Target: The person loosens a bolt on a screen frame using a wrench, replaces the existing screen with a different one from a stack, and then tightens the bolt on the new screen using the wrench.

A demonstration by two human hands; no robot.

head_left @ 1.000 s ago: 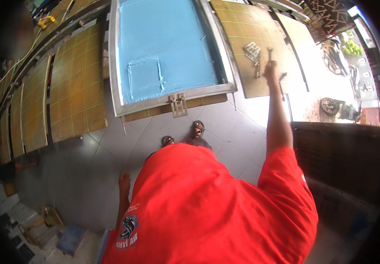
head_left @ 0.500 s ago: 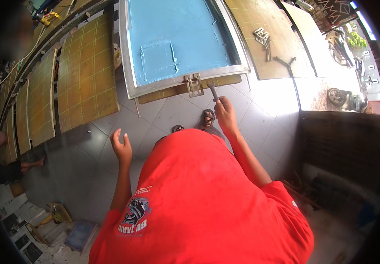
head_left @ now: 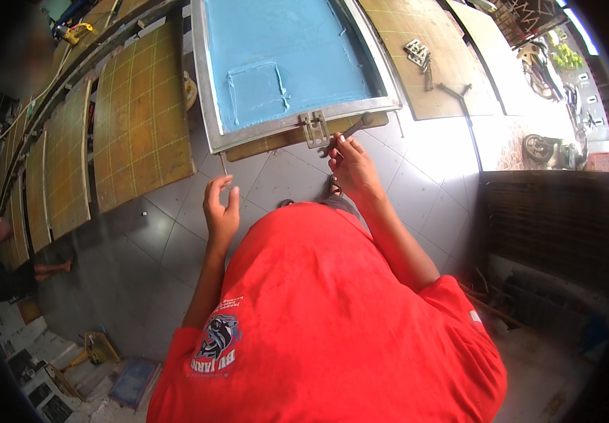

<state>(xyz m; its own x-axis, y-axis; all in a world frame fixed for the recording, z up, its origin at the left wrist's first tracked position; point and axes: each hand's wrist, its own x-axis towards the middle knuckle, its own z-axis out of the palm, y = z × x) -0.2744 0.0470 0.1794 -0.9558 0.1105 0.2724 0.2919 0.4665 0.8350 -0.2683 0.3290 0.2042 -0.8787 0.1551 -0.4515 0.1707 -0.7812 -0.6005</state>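
My right hand (head_left: 350, 163) is closed on a metal wrench (head_left: 353, 127), just below and beside a slotted metal clamp bracket (head_left: 313, 128) at the front edge of a screen frame (head_left: 214, 134). Blue coating (head_left: 276, 49) covers the screen's inside, with a raised rectangular outline. My left hand (head_left: 220, 204) is open, fingers slightly curled, below the frame's front-left corner near a thin rod (head_left: 225, 166) hanging there. More metal tools (head_left: 425, 74) and a hinge-like metal plate (head_left: 417, 51) lie on the board to the right.
Yellow gridded boards (head_left: 135, 113) line both sides of the frame. A person (head_left: 1, 282) is at the far left. Tiled floor (head_left: 262, 183) lies below. A dark panel (head_left: 544, 233) is at right, parked motorbikes (head_left: 558, 148) beyond, and items (head_left: 128, 381) on the lower left floor.
My right hand brought the wrench from the right-hand board down to beside the bracket and turned it aslant. My left hand rose toward the frame's front edge.
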